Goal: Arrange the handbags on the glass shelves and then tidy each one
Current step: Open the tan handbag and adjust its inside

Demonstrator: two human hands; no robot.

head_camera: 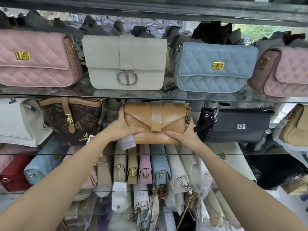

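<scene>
A tan leather envelope handbag (155,120) with a strap covered in clear film stands on the middle glass shelf (233,153). My left hand (124,128) grips its left end, thumb across the lower front and fingers behind. My right hand (183,135) grips its lower right corner the same way. A clear plastic tag (128,142) hangs below the bag by my left hand.
Left of the tan bag stand a brown monogram bag (75,120) and a white bag (18,122); a black bag (235,125) stands to its right. The upper shelf (166,95) holds pink (36,59), white (125,62), blue (215,67) and pink (283,72) bags. Several bags are packed below.
</scene>
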